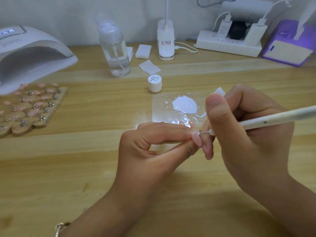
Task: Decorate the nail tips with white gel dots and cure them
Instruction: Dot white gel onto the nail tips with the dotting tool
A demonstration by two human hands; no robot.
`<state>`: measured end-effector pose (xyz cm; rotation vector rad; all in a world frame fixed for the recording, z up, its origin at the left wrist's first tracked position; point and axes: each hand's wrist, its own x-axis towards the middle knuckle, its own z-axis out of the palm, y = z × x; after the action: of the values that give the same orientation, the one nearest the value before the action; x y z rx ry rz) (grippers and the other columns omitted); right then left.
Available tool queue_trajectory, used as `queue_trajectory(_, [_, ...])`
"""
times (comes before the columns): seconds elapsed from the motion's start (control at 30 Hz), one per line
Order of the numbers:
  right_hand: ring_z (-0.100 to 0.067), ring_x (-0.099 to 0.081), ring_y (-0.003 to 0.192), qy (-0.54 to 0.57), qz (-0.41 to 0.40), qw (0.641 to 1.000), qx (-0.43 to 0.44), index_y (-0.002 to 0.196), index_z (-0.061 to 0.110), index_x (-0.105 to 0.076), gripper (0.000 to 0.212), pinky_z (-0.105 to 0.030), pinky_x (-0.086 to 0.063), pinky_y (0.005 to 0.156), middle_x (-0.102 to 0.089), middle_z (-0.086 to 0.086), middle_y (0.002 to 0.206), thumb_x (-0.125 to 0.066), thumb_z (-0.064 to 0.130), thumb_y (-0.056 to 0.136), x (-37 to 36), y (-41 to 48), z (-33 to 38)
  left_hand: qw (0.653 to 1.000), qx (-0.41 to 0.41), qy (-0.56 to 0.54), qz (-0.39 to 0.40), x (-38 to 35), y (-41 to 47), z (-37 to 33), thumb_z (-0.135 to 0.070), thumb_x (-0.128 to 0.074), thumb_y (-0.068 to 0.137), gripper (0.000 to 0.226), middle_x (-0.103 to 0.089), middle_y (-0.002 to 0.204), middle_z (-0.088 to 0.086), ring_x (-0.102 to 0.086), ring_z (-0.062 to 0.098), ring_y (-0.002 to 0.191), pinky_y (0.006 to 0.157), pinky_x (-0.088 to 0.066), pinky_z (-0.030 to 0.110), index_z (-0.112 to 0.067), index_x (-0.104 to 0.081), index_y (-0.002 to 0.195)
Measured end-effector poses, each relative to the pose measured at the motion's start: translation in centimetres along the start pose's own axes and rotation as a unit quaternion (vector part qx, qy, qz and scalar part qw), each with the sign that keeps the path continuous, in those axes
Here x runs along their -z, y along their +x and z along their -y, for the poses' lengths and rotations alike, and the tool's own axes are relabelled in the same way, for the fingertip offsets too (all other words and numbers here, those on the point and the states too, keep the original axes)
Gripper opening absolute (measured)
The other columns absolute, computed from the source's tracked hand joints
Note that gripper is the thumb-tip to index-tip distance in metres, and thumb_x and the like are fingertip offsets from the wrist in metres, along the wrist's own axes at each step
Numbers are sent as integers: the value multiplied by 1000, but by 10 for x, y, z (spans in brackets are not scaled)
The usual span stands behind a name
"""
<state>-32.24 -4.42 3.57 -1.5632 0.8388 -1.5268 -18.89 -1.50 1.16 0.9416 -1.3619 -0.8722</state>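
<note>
Head view, dotting pen (273, 118) pointing left, touching nail tip (196, 139)

A clear pump bottle (116, 48), white block (143, 51) and power strip (227, 47) sit at the back of the table (68, 168).

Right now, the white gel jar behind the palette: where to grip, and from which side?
Probably pinch the white gel jar across its round side wall, just under the lid, coming from above. It stands upright and closed, with nothing touching its sides.
</note>
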Motion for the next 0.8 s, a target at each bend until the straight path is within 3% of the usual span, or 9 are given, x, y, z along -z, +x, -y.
queue_trajectory(0.13, [-18, -53, 33, 16, 2, 1000, -13, 61, 7, -41, 39, -21, -41, 39, -53, -3, 42, -57, 19, 95, 0, 0, -1, 1000, 4, 2, 6, 0, 0, 0, -6, -78, 77, 6, -75, 69, 2, -72, 17, 70, 74, -46, 20, -6, -76, 71])
queue_trajectory(0.33, [-16, -54, 34, 38, 4, 999, -22, 61, 9, -41, 39, -20, -41, 40, -52, -8, 43, -59, 19, 94, 0, 0, -3, 1000, -16, -9, 14, -1, 0, -1, 0, -75, 77, 6, -74, 68, 2, -69, 5, 69, 72, -46, 9, -3, -74, 71])
queue_trajectory(0.8, [-16, -53, 34, 7, 16, 1000, -14, 62, 14, -44, 36, -19, -41, 41, -53, 2, 44, -59, 19, 94, 1, 1, -2, 1000, -17, 10, 7, 0, 1, -1, -2, -78, 75, 5, -75, 70, -1, -70, 6, 70, 72, -47, 11, -6, -75, 73])
